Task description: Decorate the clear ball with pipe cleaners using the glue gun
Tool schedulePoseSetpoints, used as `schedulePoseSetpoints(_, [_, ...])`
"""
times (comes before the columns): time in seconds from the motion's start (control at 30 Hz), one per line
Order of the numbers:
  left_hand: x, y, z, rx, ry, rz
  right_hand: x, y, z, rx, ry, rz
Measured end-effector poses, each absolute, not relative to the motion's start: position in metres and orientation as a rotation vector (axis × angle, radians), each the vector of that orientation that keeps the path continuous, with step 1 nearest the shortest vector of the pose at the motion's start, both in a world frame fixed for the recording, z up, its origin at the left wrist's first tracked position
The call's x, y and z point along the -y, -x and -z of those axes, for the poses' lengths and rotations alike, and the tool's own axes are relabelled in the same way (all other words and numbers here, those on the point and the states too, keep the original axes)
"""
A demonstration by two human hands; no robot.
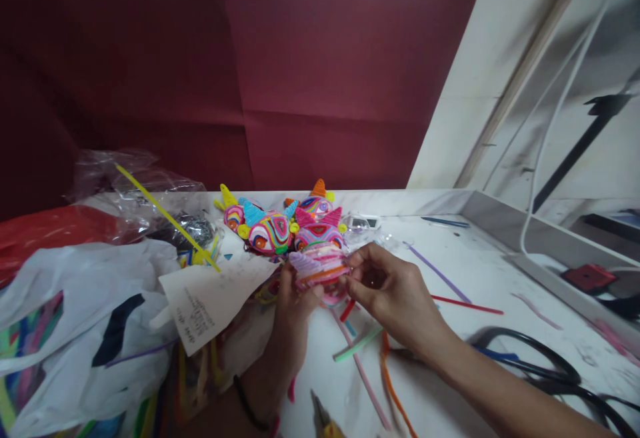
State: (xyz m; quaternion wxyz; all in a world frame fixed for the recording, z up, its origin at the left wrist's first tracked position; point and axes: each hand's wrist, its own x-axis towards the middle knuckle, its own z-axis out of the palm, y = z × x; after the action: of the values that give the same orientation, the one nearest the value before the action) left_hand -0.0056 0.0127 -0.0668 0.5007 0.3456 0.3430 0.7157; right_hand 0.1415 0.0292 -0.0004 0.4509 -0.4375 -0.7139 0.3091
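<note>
Holding: striped chenille piece (327, 268), between the two sets of fingertips; whether its underside meets the table, cannot tell.
Left hand (291, 315): thumb along the near lower edge, fingers curled round the left end; gripping the piece.
Right hand (397, 288): thumb and forefinger pinching the right end; remaining fingers bent in behind.
Bands: pale pink, orange and deeper pink rows, running roughly crosswise from fingertips to fingertips; fuzzy, fine detail blurred.
Lilac point: ear-shaped, ridged, at the left end just above the left thumb.
Weight: probably very light; fingertips alone should carry it.
Stiffness: pile looks soft; likely wire inside, so it should bend under pressure and hold the bend.
Slip: low, I judge; fuzz ought to catch on skin.
Fragility: unlikely to snap; squashed rows or a pulled-loose strand the likelier harm.
Best hold: both ends of the banded body, light pinch, about where the fingertips sit; avoid pressing the lilac point.
Beyond the fingertips: blue-eared chenille head (269, 231) and magenta-eared chenille head (319, 230), similarly banded, the magenta-eared one directly behind the piece.
Right of the right fingers: purple chenille stem (440, 271), lying loose.
Nearer than the fingers, between the forearms: green chenille stem (357, 343) and orange chenille stem (393, 388).
Left of the left fingers: handwritten paper sheet (215, 298).
</note>
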Motion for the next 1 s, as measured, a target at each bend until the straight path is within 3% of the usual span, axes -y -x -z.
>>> schedulePoseSetpoints(1.0, [-0.0138, 0.0097, 0.0682, -0.932, -0.905, -1.759, -0.0269, -0.1403, -0.0031, 1.740, 1.065, -0.730])
